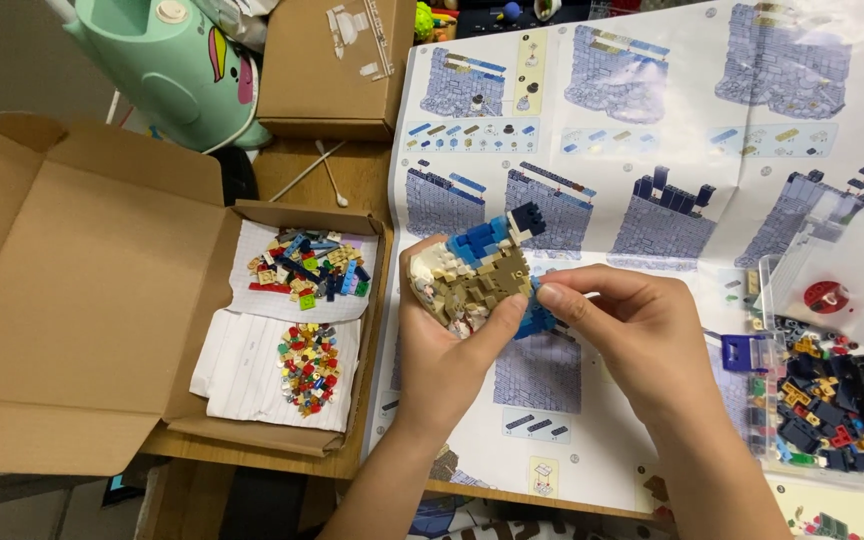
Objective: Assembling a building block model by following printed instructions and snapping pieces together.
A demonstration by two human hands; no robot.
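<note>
At frame centre, the left hand [444, 345] is gripping a small brick model [472, 275] — steadying it — while the right hand [624, 330] fingers [550, 297] are pinching a tiny blue piece [534, 318] against it.

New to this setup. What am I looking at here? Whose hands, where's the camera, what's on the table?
There is one view, from a camera worn on a person's head, looking down at their own two bare hands. The left hand grips a small block model in tan, white and blue. The right hand pinches at its edge with the fingertips; any piece between them is hidden. Under the hands lies a printed instruction sheet. To the left an open cardboard box holds loose coloured bricks on paper. At right, a clear tray holds more pieces.
</note>
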